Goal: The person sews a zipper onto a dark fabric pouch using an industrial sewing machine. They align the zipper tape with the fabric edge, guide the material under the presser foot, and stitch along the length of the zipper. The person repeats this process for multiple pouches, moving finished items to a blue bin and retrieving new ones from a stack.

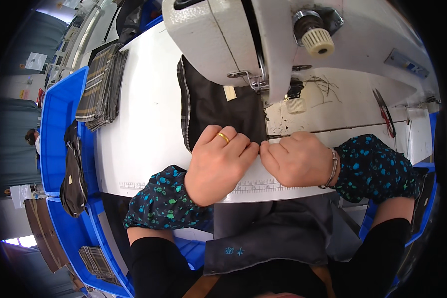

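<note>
A dark fabric piece (208, 102) with a metal zipper (186, 99) along its left side lies on the white sewing table (139, 124). Its upper part is under the head of a white sewing machine (211, 44), and a small pale label (230, 93) shows on it. My left hand (221, 161), with a gold ring, is closed on the fabric's near edge. My right hand (295, 159) is closed against the fabric's near right corner, fingertips almost touching the left hand's. Both hands' fingertips are mostly hidden beneath the curled fingers.
Red-handled scissors (387, 116) lie right of the machine, with loose threads (323, 89) nearer it. Stacked plaid fabric pieces (102, 87) rest at the table's left edge. Beside it stand blue bins (59, 134), one draped with a dark fabric piece (74, 174).
</note>
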`<state>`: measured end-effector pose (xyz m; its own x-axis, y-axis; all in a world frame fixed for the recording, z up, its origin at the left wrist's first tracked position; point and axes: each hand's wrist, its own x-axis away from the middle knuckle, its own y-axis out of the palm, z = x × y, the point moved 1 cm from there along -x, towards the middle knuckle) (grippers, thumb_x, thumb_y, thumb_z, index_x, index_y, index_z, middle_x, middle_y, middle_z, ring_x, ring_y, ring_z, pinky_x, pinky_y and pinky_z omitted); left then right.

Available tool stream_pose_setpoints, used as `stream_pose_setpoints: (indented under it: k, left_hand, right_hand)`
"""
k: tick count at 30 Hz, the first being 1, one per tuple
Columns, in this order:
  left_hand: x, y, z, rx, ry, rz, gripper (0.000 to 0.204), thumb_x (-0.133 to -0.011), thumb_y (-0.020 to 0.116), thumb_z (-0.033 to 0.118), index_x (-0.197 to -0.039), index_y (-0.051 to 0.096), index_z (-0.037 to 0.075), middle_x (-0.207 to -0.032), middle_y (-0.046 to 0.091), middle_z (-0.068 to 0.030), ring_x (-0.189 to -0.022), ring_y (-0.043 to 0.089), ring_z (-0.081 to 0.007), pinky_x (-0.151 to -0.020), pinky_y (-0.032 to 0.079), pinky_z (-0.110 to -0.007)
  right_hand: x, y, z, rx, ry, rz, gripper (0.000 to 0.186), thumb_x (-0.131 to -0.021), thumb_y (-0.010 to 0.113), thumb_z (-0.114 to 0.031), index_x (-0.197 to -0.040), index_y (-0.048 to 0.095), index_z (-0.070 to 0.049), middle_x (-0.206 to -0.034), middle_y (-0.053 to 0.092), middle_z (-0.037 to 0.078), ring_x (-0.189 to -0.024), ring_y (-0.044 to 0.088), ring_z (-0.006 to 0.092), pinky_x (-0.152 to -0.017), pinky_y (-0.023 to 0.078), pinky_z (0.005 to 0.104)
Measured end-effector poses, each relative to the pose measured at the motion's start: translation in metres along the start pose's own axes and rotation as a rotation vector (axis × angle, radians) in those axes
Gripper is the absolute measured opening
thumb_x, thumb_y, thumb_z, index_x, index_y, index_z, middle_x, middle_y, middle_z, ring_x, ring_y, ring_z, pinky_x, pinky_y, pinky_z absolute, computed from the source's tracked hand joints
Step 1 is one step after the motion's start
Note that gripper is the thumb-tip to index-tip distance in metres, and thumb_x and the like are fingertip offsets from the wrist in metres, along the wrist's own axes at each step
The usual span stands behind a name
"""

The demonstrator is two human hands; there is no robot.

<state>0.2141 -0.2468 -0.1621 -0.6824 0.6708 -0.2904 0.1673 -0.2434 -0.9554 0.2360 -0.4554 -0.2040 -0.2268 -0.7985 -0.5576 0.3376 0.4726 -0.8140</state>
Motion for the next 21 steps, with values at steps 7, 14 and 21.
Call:
stream_pose_setpoints:
  k: [7, 14, 21]
  left_hand:
    - [-0.009, 0.016, -0.015, -0.002, 0.008, 0.107, 0.023, -0.078, 0.066, 0.012, -0.097, 0.074, 0.005, -0.088, 0.062, -0.0017, -0.093, 0.06, -0.0218, -0.096, 0.047, -0.04]
    - [-0.016, 0.023, -0.03, -0.021, -0.047, 0.105, 0.026, -0.079, 0.067, 0.01, -0.102, 0.077, 0.007, -0.095, 0.064, -0.0012, -0.1, 0.062, -0.0222, -0.11, 0.044, -0.046]
    - [-0.016, 0.023, -0.032, -0.011, -0.006, 0.125, 0.028, -0.076, 0.07, 0.01, -0.103, 0.078, 0.005, -0.097, 0.067, -0.0028, -0.099, 0.063, -0.023, -0.097, 0.053, -0.04]
  right_hand:
    - [-0.002, 0.016, 0.017, -0.005, 0.1, 0.009, 0.011, -0.072, 0.068, -0.011, -0.078, 0.06, -0.008, -0.063, 0.051, 0.0, -0.055, 0.06, 0.0142, -0.048, 0.046, 0.0304]
    - [-0.007, 0.017, 0.031, -0.05, 0.221, -0.123, 0.014, -0.081, 0.066, -0.011, -0.091, 0.065, -0.001, -0.073, 0.067, 0.004, -0.06, 0.068, 0.0196, -0.052, 0.051, 0.0352]
    - [-0.004, 0.015, 0.034, -0.028, 0.354, -0.081, 0.011, -0.081, 0.07, -0.015, -0.091, 0.07, -0.01, -0.066, 0.065, 0.002, -0.058, 0.067, 0.0224, -0.051, 0.05, 0.0379]
